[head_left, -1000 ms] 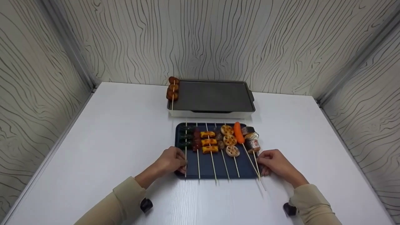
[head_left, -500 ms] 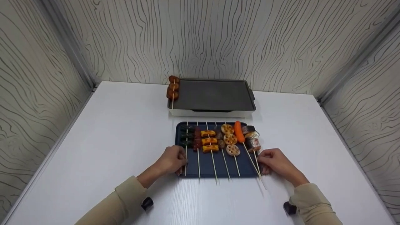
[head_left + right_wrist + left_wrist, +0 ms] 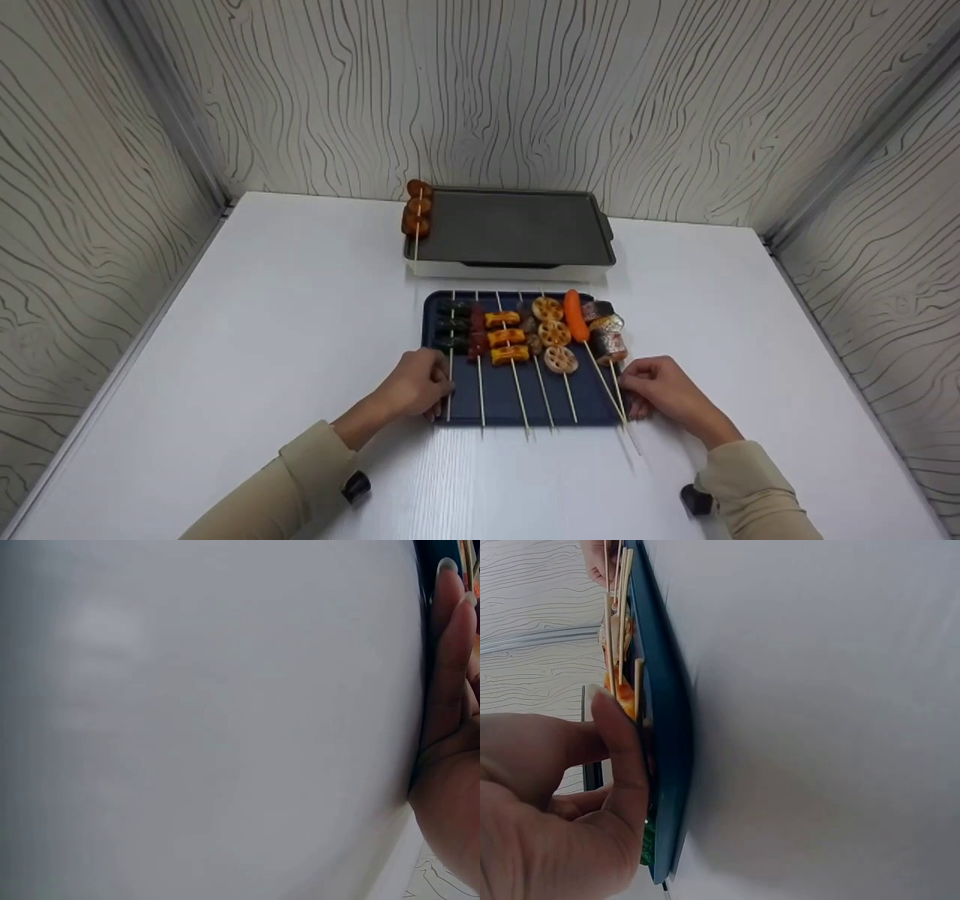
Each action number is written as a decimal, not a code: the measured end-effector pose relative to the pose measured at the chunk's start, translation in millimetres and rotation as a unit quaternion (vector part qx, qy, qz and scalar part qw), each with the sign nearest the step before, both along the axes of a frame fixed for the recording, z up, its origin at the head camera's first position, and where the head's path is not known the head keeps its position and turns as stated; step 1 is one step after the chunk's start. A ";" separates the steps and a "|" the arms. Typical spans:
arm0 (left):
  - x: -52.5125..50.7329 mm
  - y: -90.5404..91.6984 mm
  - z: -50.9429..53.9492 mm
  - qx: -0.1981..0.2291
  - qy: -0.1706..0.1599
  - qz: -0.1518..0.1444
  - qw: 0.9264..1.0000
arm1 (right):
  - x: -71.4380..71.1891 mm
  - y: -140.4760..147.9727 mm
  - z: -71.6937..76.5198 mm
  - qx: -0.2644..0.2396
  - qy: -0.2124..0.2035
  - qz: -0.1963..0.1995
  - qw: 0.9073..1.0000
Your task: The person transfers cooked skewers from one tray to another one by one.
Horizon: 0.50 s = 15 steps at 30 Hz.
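Note:
A dark blue tray (image 3: 495, 409) carries several food skewers side by side: a green pepper skewer (image 3: 452, 325), a red one (image 3: 477, 334), a yellow one (image 3: 505, 337), a dark brown one (image 3: 533, 343), a lotus root skewer (image 3: 555, 334), an orange sausage skewer (image 3: 575, 315) and a silvery fish-like skewer (image 3: 609, 337). The left hand (image 3: 416, 384) grips the tray's left edge, thumb at the green pepper skewer's stick. At the opposite edge the right hand (image 3: 660, 390) holds the tray, fingertips beside the fish-like skewer's stick. The exact contact under both hands is hidden.
Behind the tray stands a dark griddle (image 3: 517, 225) on a pale base. A brown potato-like skewer (image 3: 417, 210) lies on its left end, stick toward the front. Wood-patterned walls (image 3: 480, 97) enclose the white table (image 3: 315, 300) at the back and sides.
The left hand and the skewers on the tray's left half have shifted slightly to the right. The right hand stays at the tray's right edge. The whole view has drifted a little.

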<state>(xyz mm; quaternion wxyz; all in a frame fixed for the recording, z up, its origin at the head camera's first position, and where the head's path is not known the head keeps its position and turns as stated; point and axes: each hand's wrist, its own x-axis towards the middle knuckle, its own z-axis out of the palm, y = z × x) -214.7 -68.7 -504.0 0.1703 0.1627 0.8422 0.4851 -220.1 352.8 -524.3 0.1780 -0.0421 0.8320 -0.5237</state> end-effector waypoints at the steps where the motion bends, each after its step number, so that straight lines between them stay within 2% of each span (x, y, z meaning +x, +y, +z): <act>1: -0.3 -0.1 0.3 -0.002 0.001 -0.001 1.000 | 0.1 0.1 -0.2 -0.002 0.000 0.000 1.000; 6: -2.4 -3.1 2.6 -0.023 0.010 -0.001 1.000 | 0.3 -0.6 -0.5 -0.005 -0.004 -0.002 1.000; 9: -6.1 -6.8 7.3 -0.046 0.031 0.012 0.998 | 0.5 -1.1 0.0 -0.005 -0.007 -0.003 1.000; 12: -13.9 -11.3 17.3 -0.059 0.065 0.041 0.995 | 0.4 -0.9 0.0 -0.005 -0.006 -0.003 1.000; 15: -26.8 -18.3 35.5 -0.054 0.085 0.074 0.992 | 0.0 0.2 -1.6 -0.005 -0.006 -0.004 1.000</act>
